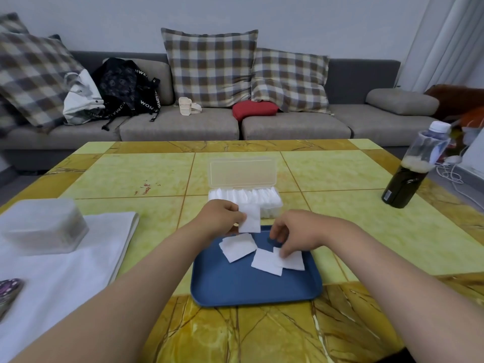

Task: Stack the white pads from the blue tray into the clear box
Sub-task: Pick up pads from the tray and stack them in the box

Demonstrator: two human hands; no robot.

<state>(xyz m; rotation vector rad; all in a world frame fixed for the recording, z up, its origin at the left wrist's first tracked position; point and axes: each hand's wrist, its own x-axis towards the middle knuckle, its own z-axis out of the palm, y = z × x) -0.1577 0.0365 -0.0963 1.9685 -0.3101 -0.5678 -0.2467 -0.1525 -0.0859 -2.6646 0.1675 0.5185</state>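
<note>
A blue tray (pixel 251 286) lies on the table in front of me with three white pads on it: one at its far left (pixel 237 247), one in the middle (pixel 265 261) and one at the right (pixel 293 260). My left hand (pixel 221 218) pinches a fourth white pad (pixel 250 218) upright above the tray's far edge, just before the clear box (pixel 245 199). The box stands open, lid up, with several white pads standing in a row inside. My right hand (pixel 293 233) reaches down with curled fingers, its fingertips touching the right pad.
A dark drink bottle (pixel 412 170) stands at the table's right. At the left a frosted plastic container (pixel 43 226) sits on a white folded cloth (pixel 65 271). A grey sofa with checked cushions and bags runs behind the table.
</note>
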